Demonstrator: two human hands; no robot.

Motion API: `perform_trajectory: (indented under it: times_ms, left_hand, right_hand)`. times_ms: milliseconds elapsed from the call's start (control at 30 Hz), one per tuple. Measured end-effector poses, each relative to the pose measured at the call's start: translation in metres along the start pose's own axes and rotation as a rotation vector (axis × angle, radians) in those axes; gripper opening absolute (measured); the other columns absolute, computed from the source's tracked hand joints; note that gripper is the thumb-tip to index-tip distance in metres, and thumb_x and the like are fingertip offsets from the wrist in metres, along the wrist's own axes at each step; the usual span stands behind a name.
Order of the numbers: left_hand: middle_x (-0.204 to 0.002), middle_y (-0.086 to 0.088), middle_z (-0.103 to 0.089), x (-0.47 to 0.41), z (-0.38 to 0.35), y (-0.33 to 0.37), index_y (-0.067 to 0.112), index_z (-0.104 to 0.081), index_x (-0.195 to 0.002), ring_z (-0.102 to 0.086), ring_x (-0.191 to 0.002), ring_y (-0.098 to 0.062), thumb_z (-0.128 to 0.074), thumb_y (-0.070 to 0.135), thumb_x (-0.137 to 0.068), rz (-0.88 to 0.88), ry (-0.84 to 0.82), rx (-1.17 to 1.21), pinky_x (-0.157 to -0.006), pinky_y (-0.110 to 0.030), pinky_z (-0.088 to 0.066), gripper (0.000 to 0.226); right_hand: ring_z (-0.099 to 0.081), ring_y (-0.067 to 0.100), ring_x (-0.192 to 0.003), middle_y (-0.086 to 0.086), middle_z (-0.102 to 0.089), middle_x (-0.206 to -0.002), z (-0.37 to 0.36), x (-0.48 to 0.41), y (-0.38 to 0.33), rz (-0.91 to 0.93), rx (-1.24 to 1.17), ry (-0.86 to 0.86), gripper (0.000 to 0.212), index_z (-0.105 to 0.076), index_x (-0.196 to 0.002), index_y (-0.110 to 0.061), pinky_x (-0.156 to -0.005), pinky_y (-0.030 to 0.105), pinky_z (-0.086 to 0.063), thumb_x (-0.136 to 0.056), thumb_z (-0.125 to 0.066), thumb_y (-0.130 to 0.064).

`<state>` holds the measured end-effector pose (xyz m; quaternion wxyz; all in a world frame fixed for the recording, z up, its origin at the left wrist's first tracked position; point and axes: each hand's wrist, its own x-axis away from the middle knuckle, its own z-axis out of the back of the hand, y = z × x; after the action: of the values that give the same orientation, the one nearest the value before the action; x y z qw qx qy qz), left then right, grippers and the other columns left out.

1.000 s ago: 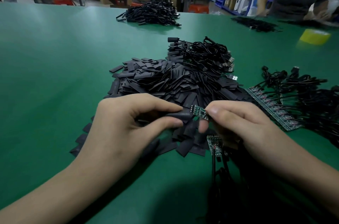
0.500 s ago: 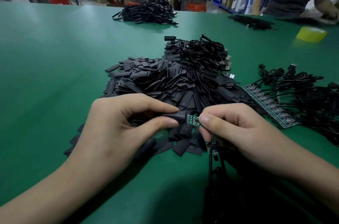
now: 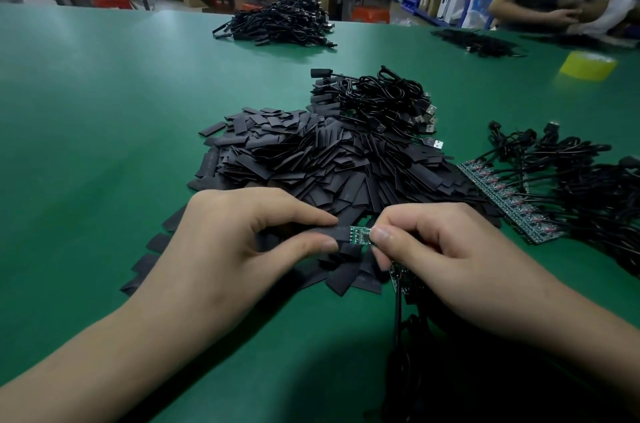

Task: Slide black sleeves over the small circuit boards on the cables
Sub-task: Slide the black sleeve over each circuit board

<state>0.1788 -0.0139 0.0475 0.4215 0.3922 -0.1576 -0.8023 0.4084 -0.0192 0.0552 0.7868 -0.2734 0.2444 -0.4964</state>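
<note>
Hands, two: left hand (image 3: 225, 242) pinches one black sleeve (image 3: 341, 234); right hand (image 3: 450, 249) pinches one green circuit board (image 3: 360, 235) touching the sleeve's mouth, just near of one sleeve pile (image 3: 311, 159).

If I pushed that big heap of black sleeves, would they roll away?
Probably not: the black sleeves look flat, so they would likely slide and scatter over the green table rather than roll. They seem thin and light, lying loosely heaped. The one pinched by the left hand sticks out straight, so perhaps slightly stiff.
</note>
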Motion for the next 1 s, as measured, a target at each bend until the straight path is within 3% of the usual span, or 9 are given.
perform_trajectory:
  times_ms: [167, 400, 533, 633, 700, 800, 1000]
  left_hand:
    - [-0.087, 0.014, -0.074, 0.000, 0.001, 0.002, 0.023, -0.081, -0.096, -0.068, -0.081, 0.002, -0.078, 0.036, -0.077, -0.079, 0.012, -0.046, -0.076, -0.018, -0.052, 0.023]
    - [-0.087, 0.015, -0.073, 0.002, -0.003, 0.005, 0.024, -0.081, -0.099, -0.066, -0.081, 0.005, -0.075, 0.040, -0.080, -0.086, -0.057, -0.027, -0.076, -0.014, -0.050, 0.025]
    - [-0.088, 0.016, -0.073, 0.003, -0.006, 0.006, 0.024, -0.080, -0.101, -0.066, -0.082, 0.006, -0.075, 0.039, -0.082, -0.092, -0.065, -0.028, -0.076, -0.013, -0.049, 0.025]
    - [-0.082, 0.019, -0.072, 0.002, -0.007, 0.003, 0.031, -0.080, -0.097, -0.067, -0.077, 0.001, -0.077, 0.041, -0.078, -0.019, -0.006, 0.039, -0.072, -0.011, -0.046, 0.022]
    - [-0.081, 0.018, -0.074, 0.002, -0.008, 0.001, 0.036, -0.080, -0.093, -0.069, -0.075, -0.006, -0.083, 0.045, -0.075, 0.077, 0.044, 0.136, -0.070, -0.018, -0.051, 0.021]
    - [-0.082, 0.015, -0.076, 0.002, -0.008, -0.003, 0.036, -0.080, -0.092, -0.071, -0.074, -0.009, -0.081, 0.046, -0.071, 0.146, 0.074, 0.238, -0.071, -0.027, -0.056, 0.023]
    - [-0.083, 0.015, -0.077, 0.003, -0.011, -0.002, 0.034, -0.080, -0.094, -0.070, -0.074, -0.003, -0.078, 0.039, -0.074, 0.147, 0.065, 0.294, -0.071, -0.018, -0.054, 0.020]
  right_hand:
    - [-0.028, 0.007, -0.046, -0.009, -0.031, -0.052, 0.006, -0.003, 0.003, -0.057, -0.104, -0.085, 0.039, -0.064, -0.074, -0.027, -0.046, 0.022, -0.024, -0.104, -0.049, -0.046]
    - [-0.034, 0.004, -0.050, -0.009, -0.037, -0.053, 0.000, -0.002, 0.001, -0.002, -0.042, -0.114, 0.033, -0.065, -0.074, -0.032, -0.050, 0.030, -0.027, -0.092, -0.045, -0.053]
    - [-0.053, 0.021, -0.059, 0.000, -0.060, -0.063, -0.003, -0.001, 0.001, 0.018, -0.055, -0.102, 0.034, -0.069, -0.082, -0.036, -0.061, 0.043, -0.044, -0.091, -0.044, -0.058]
    - [-0.059, 0.020, -0.067, -0.002, -0.065, -0.073, -0.005, -0.001, 0.004, 0.073, -0.072, 0.011, 0.023, -0.068, -0.092, -0.037, -0.065, 0.044, -0.049, -0.092, -0.051, -0.052]
    - [-0.057, 0.012, -0.063, -0.004, -0.062, -0.072, -0.002, 0.001, 0.005, 0.128, -0.110, 0.152, 0.012, -0.067, -0.096, -0.035, -0.061, 0.041, -0.048, -0.091, -0.060, -0.044]
    - [-0.066, 0.017, -0.071, -0.007, -0.067, -0.076, 0.001, 0.002, 0.003, 0.254, -0.031, 0.268, 0.002, -0.068, -0.091, -0.032, -0.059, 0.039, -0.051, -0.091, -0.068, -0.029]
    - [-0.067, 0.010, -0.071, -0.012, -0.070, -0.077, 0.001, 0.004, 0.001, 0.344, 0.088, 0.360, 0.003, -0.073, -0.089, -0.025, -0.058, 0.030, -0.051, -0.090, -0.072, -0.022]
